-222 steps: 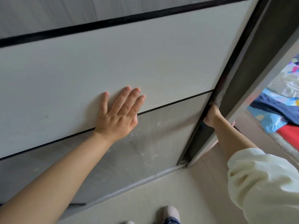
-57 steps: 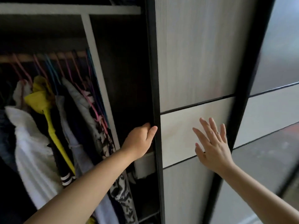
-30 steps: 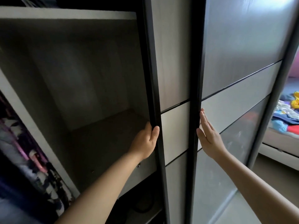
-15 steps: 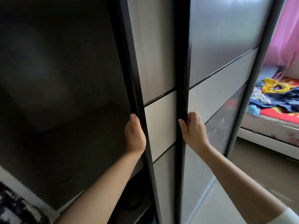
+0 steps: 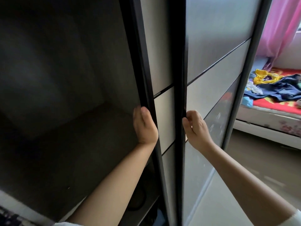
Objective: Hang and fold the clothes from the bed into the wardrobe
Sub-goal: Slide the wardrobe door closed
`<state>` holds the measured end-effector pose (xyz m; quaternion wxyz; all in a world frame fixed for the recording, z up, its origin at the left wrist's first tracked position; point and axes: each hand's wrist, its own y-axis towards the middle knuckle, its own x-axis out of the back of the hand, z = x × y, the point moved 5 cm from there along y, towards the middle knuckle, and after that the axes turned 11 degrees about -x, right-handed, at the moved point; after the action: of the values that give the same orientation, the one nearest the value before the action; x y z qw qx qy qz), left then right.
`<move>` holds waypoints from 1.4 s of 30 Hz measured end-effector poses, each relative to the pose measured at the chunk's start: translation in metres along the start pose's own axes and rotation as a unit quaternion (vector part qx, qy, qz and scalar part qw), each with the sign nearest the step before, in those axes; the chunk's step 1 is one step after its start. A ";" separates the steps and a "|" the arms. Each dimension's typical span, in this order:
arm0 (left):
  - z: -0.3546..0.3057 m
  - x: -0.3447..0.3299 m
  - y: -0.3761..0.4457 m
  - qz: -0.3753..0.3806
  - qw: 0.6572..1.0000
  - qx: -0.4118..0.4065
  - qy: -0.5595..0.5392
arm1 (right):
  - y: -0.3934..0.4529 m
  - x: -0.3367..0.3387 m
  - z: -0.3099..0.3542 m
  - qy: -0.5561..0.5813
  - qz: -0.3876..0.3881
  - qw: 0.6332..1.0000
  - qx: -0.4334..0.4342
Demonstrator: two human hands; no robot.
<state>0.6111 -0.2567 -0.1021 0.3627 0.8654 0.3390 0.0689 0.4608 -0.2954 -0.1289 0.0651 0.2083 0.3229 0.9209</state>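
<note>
Wardrobe [image 5: 65,95]: open at left, dark interior, one bare shelf visible. Two sliding doors with black frames and pale panels, pushed together at centre; inner door [image 5: 162,111] overlapped by outer door [image 5: 216,70].
Clothes [image 5: 276,88]: loose heap on bed [image 5: 267,115] at far right, unfolded; yellow piece behind dark blue garment, small light-blue items at left edge, red bedding beneath.

a pink curtain [image 5: 281,25] is hanging at the far right, with daylight coming through at its edge and washing over the pale wall [image 5: 291,53] beneath. a greyish tiled floor [image 5: 254,162] is stretching along the lower right, blurred, and catching a soft sheen from that light.
</note>
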 end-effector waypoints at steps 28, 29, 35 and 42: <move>0.007 -0.051 0.018 0.032 0.998 -0.021 0.048 | -0.003 -0.011 -0.012 0.042 -0.016 0.996 0.083; 0.007 -0.052 0.017 0.038 0.998 -0.010 0.053 | -0.003 -0.011 -0.012 0.043 -0.015 0.996 0.077; 0.014 -0.048 0.009 0.080 0.992 0.095 0.028 | -0.011 -0.010 -0.023 0.046 0.038 0.997 0.049; -0.003 -0.040 0.005 0.195 0.968 0.145 0.069 | -0.011 -0.002 -0.030 0.010 0.093 0.996 0.016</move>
<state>0.5824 -0.2835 -0.0916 0.1886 0.9512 0.1944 0.1478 0.4496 -0.3041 -0.1573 -0.0274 0.2287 0.3178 0.9197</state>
